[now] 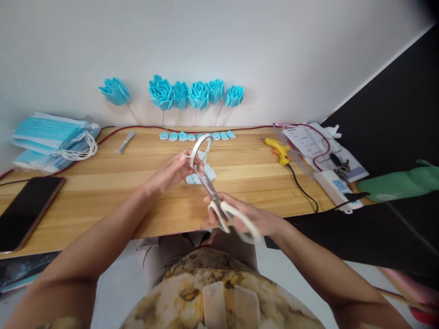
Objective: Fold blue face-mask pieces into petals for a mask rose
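My left hand [183,167] pinches a roll of white tape [194,153] upright above the table, its ring facing sideways. White-handled scissors [208,185] are in my right hand [255,214], with the blades pointing up at the bottom of the roll. Blade tips and tape meet or overlap in view; I cannot tell whether they touch. Motion blurs the handles. Behind and below the roll lie pale blue cut pieces [210,173], partly hidden by the hand and scissors. A row of small folded blue pieces [183,136] runs along the table beyond.
Several blue flowers on sticks [199,96] lean against the wall. Left are blue face masks [48,130], a bundle of thin strips [126,141] and a phone [29,212]. Right are a yellow glue gun [279,151], papers [305,141], a power strip [332,187] and a green bottle [394,185].
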Demonstrator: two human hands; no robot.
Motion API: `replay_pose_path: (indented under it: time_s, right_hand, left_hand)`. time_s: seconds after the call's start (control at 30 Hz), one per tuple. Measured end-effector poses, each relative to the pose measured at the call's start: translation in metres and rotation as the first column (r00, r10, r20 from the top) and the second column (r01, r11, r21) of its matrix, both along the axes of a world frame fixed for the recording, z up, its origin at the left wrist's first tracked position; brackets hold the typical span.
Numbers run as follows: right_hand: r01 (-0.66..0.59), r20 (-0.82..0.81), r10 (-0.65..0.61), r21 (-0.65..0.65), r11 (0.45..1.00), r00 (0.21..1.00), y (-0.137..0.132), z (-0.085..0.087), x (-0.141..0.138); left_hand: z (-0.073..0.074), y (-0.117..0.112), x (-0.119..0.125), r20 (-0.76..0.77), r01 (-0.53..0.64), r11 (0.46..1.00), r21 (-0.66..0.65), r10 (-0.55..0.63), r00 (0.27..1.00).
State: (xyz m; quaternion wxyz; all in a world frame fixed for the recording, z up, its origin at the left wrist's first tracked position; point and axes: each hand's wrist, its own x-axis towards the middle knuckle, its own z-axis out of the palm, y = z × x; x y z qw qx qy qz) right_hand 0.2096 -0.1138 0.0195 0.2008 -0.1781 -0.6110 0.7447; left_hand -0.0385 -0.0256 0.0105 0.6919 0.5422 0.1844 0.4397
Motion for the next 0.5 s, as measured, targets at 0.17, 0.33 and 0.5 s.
replay_pose_path:
  time_s: [0.17,0.33,0.5]
  right_hand:
    - [0.048,-0.055,-0.050,-0.040,0.998,0.997,-0.001,0.002,-0.001]
    - [0.098,-0.071,-0.097,0.016,0.995,0.993,0.008,0.003,-0.010]
    - [0.124,-0.061,-0.121,0.055,0.991,0.991,0.023,0.006,-0.020]
  left_hand:
    - [0.001,-0.001,-0.001,0.008,0.014,1.000,0.018,-0.014,1.000]
    - [0.002,-0.003,-0.002,-0.030,0.058,0.997,0.057,-0.056,0.998]
    - [-0.001,-0.003,-0.004,-0.050,0.071,0.996,0.051,-0.068,0.996]
